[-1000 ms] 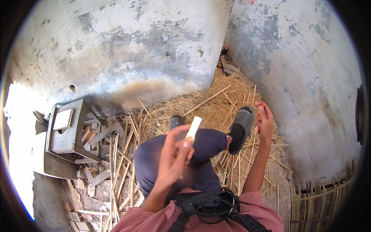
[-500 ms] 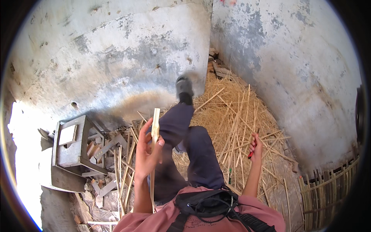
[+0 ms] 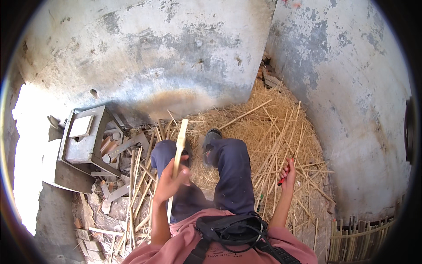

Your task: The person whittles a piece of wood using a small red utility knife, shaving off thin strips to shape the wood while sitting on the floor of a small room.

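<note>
My left hand (image 3: pixel 169 182) is closed around a pale bamboo strip (image 3: pixel 181 136) that stands nearly upright. The strip is wider at its upper end and runs down past my wrist toward my lap. Off to the right, my right hand (image 3: pixel 288 174) grips a slim red-handled tool (image 3: pixel 281 181). Red shows below the fist and a thin dark end pokes out above it; the rest is hidden by the fingers, so its exact kind is unclear. Both of my knees are bent, with the left hand in front of the left thigh.
A heap of straw-like shavings (image 3: pixel 246 116) fills the corner, with several long strips (image 3: pixel 281 145) across it. At left stand a wooden stool-like frame (image 3: pixel 90 138), rubble and more strips (image 3: pixel 136 198). A slatted bamboo panel (image 3: pixel 360 242) lies lower right. Worn walls (image 3: pixel 176 44) enclose the corner.
My outstretched leg has come back and the legs are now apart, knees bent. The left hand's fingers have closed further around the strip, which leans slightly right. The right hand still holds the tool.
</note>
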`<action>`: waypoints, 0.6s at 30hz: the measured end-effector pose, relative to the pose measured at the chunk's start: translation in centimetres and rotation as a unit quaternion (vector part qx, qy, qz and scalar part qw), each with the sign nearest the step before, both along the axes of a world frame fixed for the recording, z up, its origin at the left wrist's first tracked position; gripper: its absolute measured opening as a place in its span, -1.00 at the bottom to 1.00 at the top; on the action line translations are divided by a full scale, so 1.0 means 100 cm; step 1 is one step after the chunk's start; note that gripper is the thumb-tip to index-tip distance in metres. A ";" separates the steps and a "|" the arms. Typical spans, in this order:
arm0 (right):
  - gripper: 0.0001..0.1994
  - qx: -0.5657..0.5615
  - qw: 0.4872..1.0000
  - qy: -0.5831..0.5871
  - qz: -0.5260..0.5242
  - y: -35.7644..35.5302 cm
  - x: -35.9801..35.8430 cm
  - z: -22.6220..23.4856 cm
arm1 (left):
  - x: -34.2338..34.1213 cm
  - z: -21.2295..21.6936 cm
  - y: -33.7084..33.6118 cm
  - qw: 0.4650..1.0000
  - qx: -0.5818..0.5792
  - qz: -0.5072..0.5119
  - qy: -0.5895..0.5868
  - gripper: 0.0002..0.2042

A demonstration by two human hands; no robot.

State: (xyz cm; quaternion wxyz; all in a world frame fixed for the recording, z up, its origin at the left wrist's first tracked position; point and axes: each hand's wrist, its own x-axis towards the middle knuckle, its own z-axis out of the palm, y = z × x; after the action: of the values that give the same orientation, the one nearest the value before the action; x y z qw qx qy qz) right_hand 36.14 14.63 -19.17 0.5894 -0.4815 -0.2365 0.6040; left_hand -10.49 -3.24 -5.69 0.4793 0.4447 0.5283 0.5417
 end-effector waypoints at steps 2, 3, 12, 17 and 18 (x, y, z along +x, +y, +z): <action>-0.62 0.002 1.000 -0.005 0.004 0.003 -0.009 0.012 | -0.014 -0.019 -0.021 0.999 -0.036 -0.007 -0.011 -0.61; -0.62 0.002 1.000 -0.009 0.003 0.002 -0.013 0.015 | -0.021 -0.028 -0.029 0.998 -0.054 -0.010 -0.016 -0.62; -0.62 0.040 0.999 -0.006 0.003 0.007 -0.015 0.031 | -0.043 -0.002 -0.067 0.986 -0.008 0.160 -0.040 -0.67; -0.63 0.041 0.999 -0.022 0.007 0.005 -0.013 0.032 | -0.053 0.011 -0.080 0.971 0.045 0.236 -0.004 -0.67; -0.63 0.043 0.999 -0.025 0.006 0.006 -0.012 0.032 | -0.052 0.015 -0.081 0.967 0.048 0.251 0.001 -0.66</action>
State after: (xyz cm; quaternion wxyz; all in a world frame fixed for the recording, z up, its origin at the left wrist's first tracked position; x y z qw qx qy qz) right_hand 34.89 15.27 -15.98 0.5993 -0.4696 -0.2801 0.5847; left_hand -15.71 -11.36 -4.20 0.3056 0.3214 0.5965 0.6690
